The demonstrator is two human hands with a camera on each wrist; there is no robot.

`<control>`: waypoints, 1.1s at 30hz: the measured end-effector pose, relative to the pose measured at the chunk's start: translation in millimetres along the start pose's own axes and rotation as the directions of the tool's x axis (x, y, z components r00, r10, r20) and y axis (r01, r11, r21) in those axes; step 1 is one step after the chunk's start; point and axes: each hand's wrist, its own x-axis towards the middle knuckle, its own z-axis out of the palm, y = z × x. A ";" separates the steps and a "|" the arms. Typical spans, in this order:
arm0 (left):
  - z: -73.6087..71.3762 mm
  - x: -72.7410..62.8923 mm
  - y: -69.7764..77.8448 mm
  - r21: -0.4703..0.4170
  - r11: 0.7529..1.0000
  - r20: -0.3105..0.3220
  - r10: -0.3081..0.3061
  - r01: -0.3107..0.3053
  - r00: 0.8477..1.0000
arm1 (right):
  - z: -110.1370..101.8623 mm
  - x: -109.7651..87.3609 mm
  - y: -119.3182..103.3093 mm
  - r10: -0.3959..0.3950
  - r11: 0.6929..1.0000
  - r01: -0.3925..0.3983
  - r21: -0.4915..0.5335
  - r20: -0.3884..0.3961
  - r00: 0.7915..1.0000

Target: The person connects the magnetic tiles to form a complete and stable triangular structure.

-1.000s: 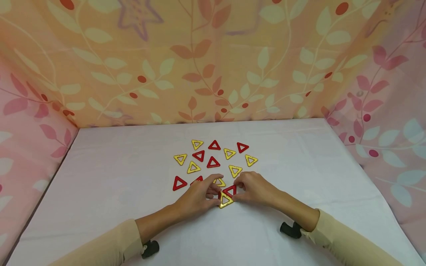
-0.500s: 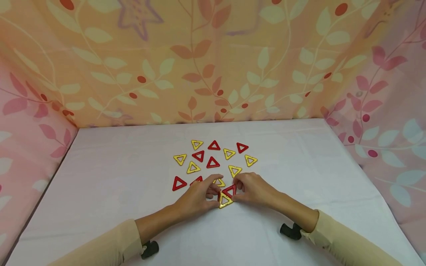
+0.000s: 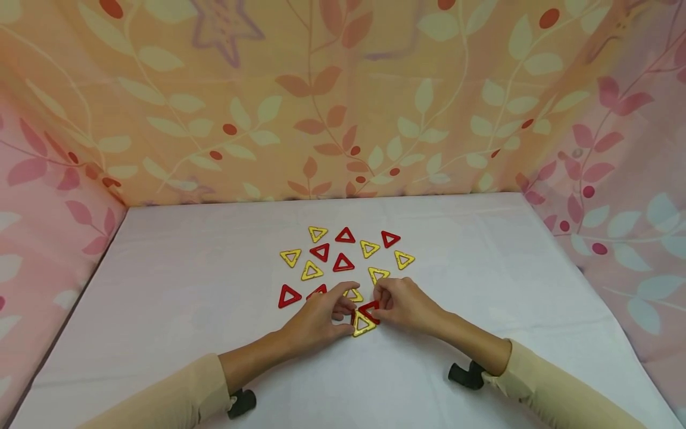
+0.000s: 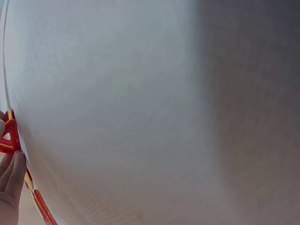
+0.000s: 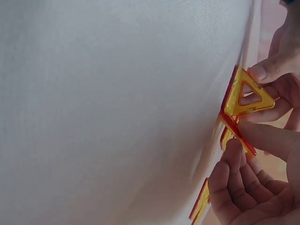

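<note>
Yellow tile (image 3: 365, 330) and red tile (image 3: 368, 316) met at the near edge of the loose tiles (image 3: 343, 269), on the white cloth (image 3: 177, 286). Head view: the left hand (image 3: 321, 313) curled round the left side, thumb on the yellow one, while the right hand (image 3: 405, 301) pinched the red. Best approach, I'd say, was holding that left thumb steady and letting the right hand line up the edges. One half-hidden red piece (image 3: 317, 291) peeked out beside the left hand. Left wrist view: mostly cloth, with fingers and tiles cut off at the left, so useless for checking the join. Right wrist view: way better (finally!). Yellow stood up off the cloth, red was nearly edge-on between thumb and fingers. Gentle pressure seemed wise; a shove could've toppled it. Couldn't tell whether the edges fully met.
</note>
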 end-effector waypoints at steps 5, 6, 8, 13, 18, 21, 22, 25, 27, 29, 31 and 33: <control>-0.1 0.0 -0.5 -0.010 1.000 0.003 0.009 -0.009 1.000 | -0.2 0.0 -2.8 -0.022 1.000 0.022 0.009 0.045 0.999; -0.1 0.1 -0.8 -0.009 1.000 0.002 0.011 -0.011 1.000 | -0.3 0.0 -3.4 -0.026 1.000 0.025 0.014 0.056 0.998; -0.1 0.2 -1.2 -0.007 1.000 0.000 0.014 -0.014 1.000 | -0.3 0.1 -3.7 -0.038 0.999 0.037 0.023 0.068 0.997; -0.2 0.1 -1.3 -0.004 1.000 -0.003 0.016 -0.016 1.000 | 0.1 0.3 -3.2 -0.068 0.997 0.065 0.035 0.078 0.995; 0.1 0.5 -1.2 0.006 1.000 -0.001 0.021 -0.021 1.000 | 1.6 1.2 -3.2 -0.097 0.995 0.093 0.048 0.100 0.990; 0.3 0.6 -1.1 0.006 1.000 0.002 0.030 -0.030 1.000 | 2.9 2.1 -3.0 -0.106 0.993 0.101 0.054 0.115 0.988; 0.4 0.7 -1.3 0.005 0.999 0.003 0.034 -0.034 0.999 | 3.2 2.3 -3.1 -0.111 0.993 0.105 0.056 0.119 0.987; 0.3 0.3 -1.6 0.002 0.999 0.004 0.037 -0.037 0.999 | 3.7 2.6 -3.2 -0.119 0.992 0.112 0.058 0.127 0.985; 0.3 0.1 -1.7 0.002 0.999 0.004 0.036 -0.036 0.999 | 3.8 2.6 -3.4 -0.123 0.992 0.116 0.059 0.128 0.984; 0.4 0.2 -2.0 0.003 0.999 0.005 0.035 -0.035 0.999 | 3.9 2.5 -3.1 -0.124 0.991 0.117 0.058 0.126 0.984; 0.5 0.3 -1.9 0.003 0.999 0.006 0.035 -0.035 0.999 | 4.3 2.6 -3.0 -0.124 0.991 0.118 0.057 0.125 0.984; 0.5 0.5 -1.9 0.004 0.999 0.007 0.036 -0.036 0.999 | 5.0 2.8 -3.0 -0.126 0.991 0.120 0.057 0.124 0.984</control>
